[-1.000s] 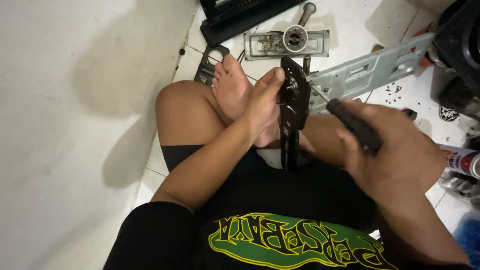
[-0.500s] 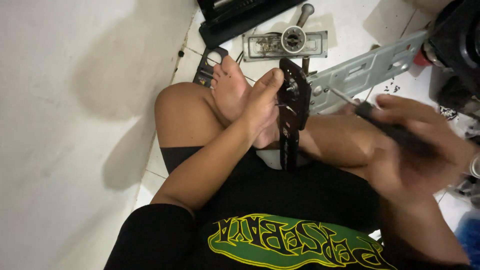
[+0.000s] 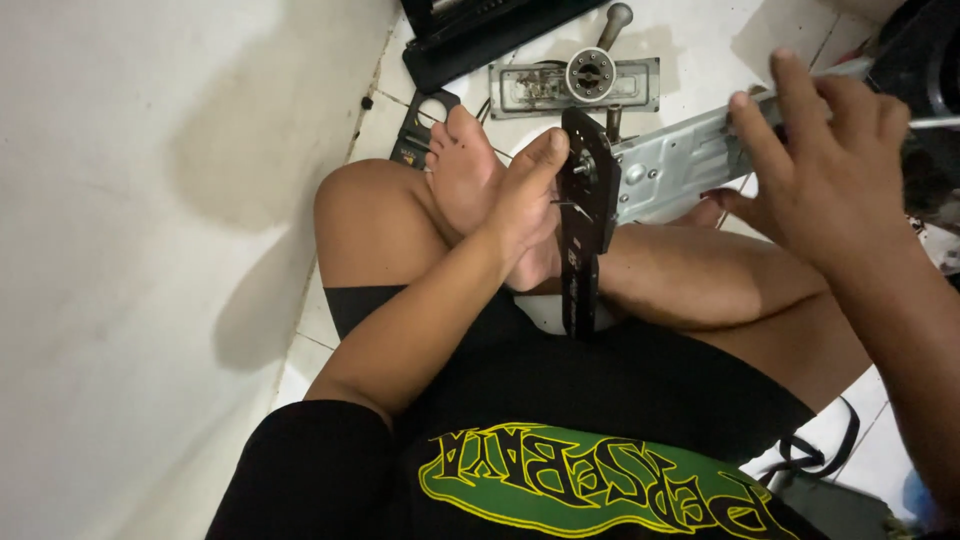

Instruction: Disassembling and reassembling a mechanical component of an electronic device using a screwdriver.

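Head view. A person sits cross-legged on a tiled floor. A black slotted bracket (image 3: 580, 225) stands on edge at frame centre, its lower end resting near the lap. A grey perforated metal channel (image 3: 680, 160) runs from its upper part toward the upper right.

The left hand (image 3: 522, 200) is closed around the bracket's left edge, thumb pointing up along it and the wrist beside a bare foot (image 3: 462, 165).

The right hand (image 3: 825, 165), at upper right, lies over the channel with its fingers curled about a slim tool shaft (image 3: 935, 122); the tip is out of sight.

To do this step well, the bracket is probably best kept braced against the leg, so that it cannot twist while the right hand works at the joint.

Top centre, a flat metal plate with a round hub (image 3: 575, 85) lies below a black case (image 3: 480, 35).
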